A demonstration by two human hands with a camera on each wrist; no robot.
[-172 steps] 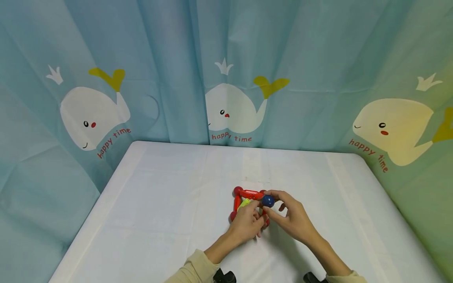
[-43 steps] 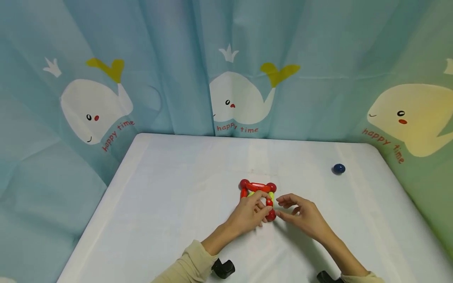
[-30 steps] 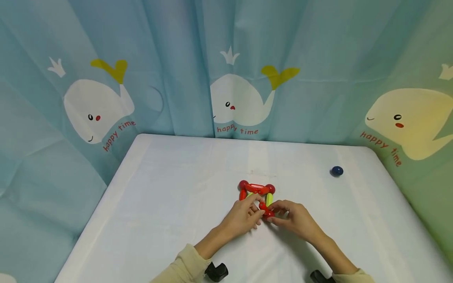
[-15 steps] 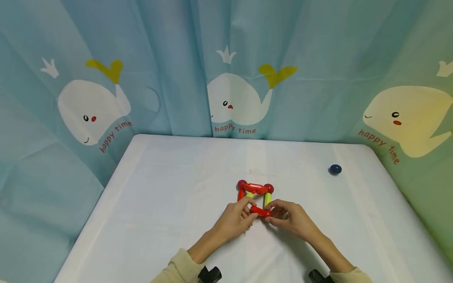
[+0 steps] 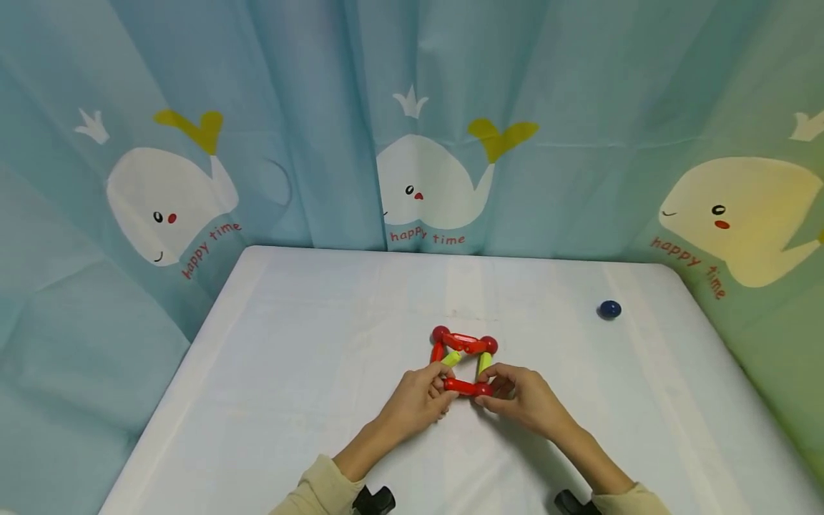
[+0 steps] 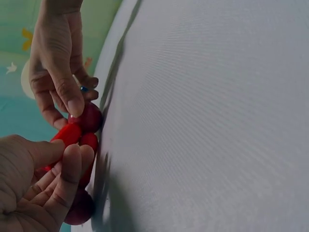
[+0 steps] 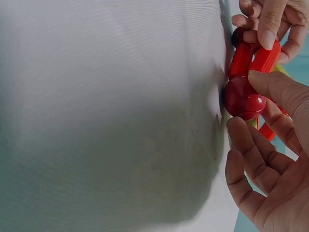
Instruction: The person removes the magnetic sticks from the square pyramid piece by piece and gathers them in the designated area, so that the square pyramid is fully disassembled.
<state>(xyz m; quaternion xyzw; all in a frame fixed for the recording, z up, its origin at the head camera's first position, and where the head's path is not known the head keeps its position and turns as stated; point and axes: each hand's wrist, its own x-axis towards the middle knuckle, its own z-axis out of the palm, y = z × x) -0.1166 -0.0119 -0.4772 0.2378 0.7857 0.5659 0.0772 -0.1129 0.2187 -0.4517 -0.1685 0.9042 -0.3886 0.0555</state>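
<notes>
A square frame of red magnetic rods and dark red balls lies mid-table in the head view. Along its near side, my left hand (image 5: 415, 400) pinches a red rod (image 5: 460, 387) between thumb and fingers. At the near right corner my right hand (image 5: 524, 400) grips a red ball (image 5: 483, 390), thumb on top in the right wrist view. That rod's end meets the ball. A second red rod (image 7: 241, 60) runs close beside it, lower down. Two yellow-green rods (image 5: 453, 359) show within the frame; my left fingers hide its near left corner.
A dark blue ball (image 5: 609, 310) sits alone toward the table's back right. Black wrist mounts (image 5: 376, 501) show below both sleeves. The white-covered table (image 5: 309, 343) ends at a blue-green curtain (image 5: 322, 143) with whale prints.
The blue ball, earlier in my right hand, now lies at the back right. My left hand has swung the red rod leftward along the frame's near side; my right hand has closed on the corner ball.
</notes>
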